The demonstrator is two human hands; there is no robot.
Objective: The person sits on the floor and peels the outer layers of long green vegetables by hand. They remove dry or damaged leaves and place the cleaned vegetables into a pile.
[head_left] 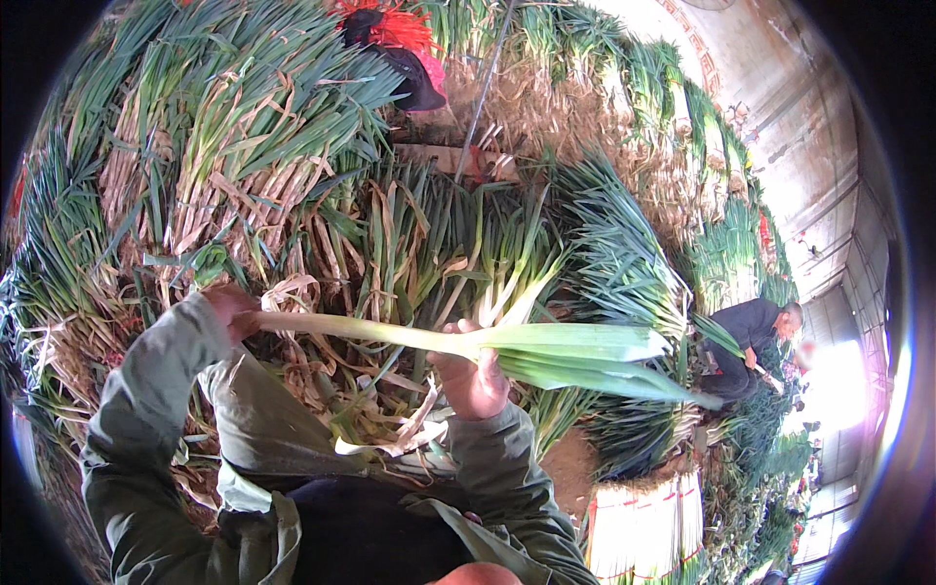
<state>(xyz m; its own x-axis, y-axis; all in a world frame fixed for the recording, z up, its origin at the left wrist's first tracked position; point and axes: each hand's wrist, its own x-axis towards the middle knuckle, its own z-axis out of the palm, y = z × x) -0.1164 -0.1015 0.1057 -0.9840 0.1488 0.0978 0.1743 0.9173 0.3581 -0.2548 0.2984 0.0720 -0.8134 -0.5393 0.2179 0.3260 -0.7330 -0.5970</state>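
A long leek [390, 331] lies crosswise in front of me, pale stalk to the left and green leaves fanning to the right. My left hand [230, 310] is closed on its left end, slightly blurred. My right hand [468, 375] grips it where the leaves begin, with fingers wrapped round it. Loose leeks with dry, papery leaves [322, 380] lie beneath my hands and over my trousered leg [263, 419].
Tall heaps of leeks [224, 117] surround me. A dark cloth [414, 83] and red strands [400, 24] sit at the top. At right a co-worker [731, 341] crouches holding leeks. A bright white bundle of trimmed stalks [643, 522] lies at lower right.
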